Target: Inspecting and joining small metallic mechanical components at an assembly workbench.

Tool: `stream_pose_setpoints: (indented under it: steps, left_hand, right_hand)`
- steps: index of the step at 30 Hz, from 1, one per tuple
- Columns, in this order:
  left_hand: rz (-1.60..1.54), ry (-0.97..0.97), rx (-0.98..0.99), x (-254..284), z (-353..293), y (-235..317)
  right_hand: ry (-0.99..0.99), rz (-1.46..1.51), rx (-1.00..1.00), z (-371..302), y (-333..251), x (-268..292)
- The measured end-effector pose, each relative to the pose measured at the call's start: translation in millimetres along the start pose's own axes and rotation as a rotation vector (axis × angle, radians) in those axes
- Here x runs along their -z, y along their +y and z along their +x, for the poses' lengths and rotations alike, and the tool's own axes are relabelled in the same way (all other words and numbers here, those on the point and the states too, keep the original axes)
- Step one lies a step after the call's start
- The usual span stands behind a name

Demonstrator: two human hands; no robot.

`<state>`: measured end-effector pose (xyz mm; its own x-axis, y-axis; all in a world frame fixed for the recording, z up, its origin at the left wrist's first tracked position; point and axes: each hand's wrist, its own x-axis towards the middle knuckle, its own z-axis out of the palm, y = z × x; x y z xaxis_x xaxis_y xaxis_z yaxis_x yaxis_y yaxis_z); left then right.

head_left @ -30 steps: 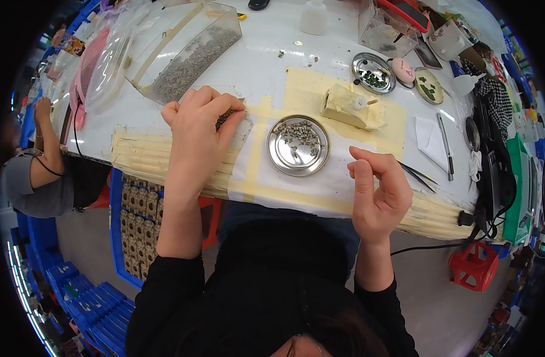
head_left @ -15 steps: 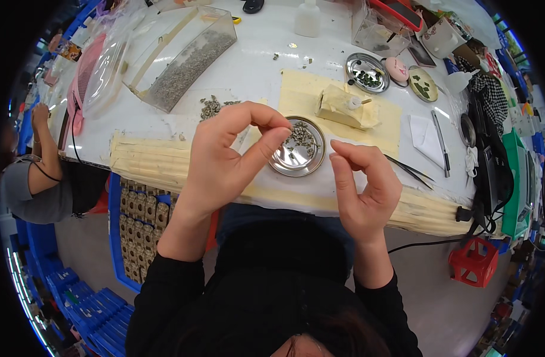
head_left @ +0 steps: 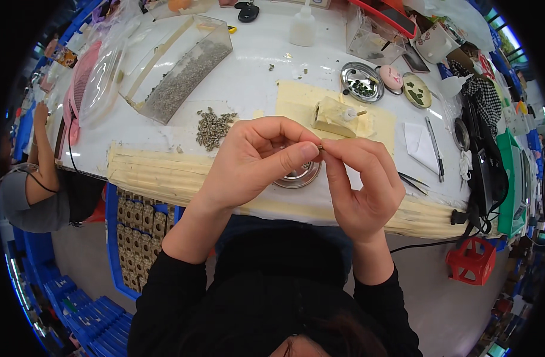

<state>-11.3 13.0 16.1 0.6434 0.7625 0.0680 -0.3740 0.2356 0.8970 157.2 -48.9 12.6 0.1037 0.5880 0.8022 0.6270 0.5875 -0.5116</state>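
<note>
My left hand (head_left: 263, 159) and my right hand (head_left: 366, 187) meet fingertip to fingertip over the worktable (head_left: 257, 68). Pinched where they touch is a tiny dark piece (head_left: 320, 147), too small to name. Just beneath my hands lies a round metal dish (head_left: 300, 180), most of it and its contents hidden by the fingers. A loose pile of small grey-green pieces (head_left: 211, 129) rests on the table beyond my left wrist. Black tweezers (head_left: 414, 181) lie to the right of my right hand.
Behind my hands stands a block wrapped in yellowish paper (head_left: 338, 118). A clear box of grey bits (head_left: 186, 77) lies at far left. Farther right are a metal plate of dark green pieces (head_left: 363, 83), a pen (head_left: 434, 149) and a red stool (head_left: 471, 260). Another person (head_left: 37, 184) sits at left.
My left hand has moved right and slightly down, bringing its fingertips against those of my right hand. The dish is now mostly covered, and the grey-green pile shows more fully.
</note>
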Motion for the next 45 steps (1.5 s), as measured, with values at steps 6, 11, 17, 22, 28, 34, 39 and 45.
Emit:
stream_pose_setpoints:
  steps: [6,11,17,22,28,34,39,45]
  left_hand:
    - [0.045,0.043,-0.094,1,-3,-7]
    - [0.048,0.076,-0.155,-2,-5,-10]
    - [0.291,0.154,-0.29,-2,-6,-14]
    - [0.533,0.203,-0.444,-1,-2,-16]
    - [0.56,0.196,-0.461,-1,-2,-17]
    - [0.482,0.175,-0.432,-1,-2,-16]
    - [0.47,0.176,-0.438,-1,-2,-17]
    - [0.491,0.197,-0.452,-1,-3,-17]
  right_hand:
    - [-0.034,0.012,-0.002,1,-1,-1]
    - [-0.037,0.053,-0.055,-1,1,-2]
    - [-0.021,0.053,-0.106,-5,3,-4]
    - [-0.011,0.072,-0.13,-5,4,-3]
    - [-0.013,0.05,-0.068,-5,5,-3]
    - [-0.025,0.082,-0.134,-7,2,-4]
    - [-0.035,0.116,-0.144,-8,2,-5]
    - [-0.036,0.131,-0.162,-8,0,-6]
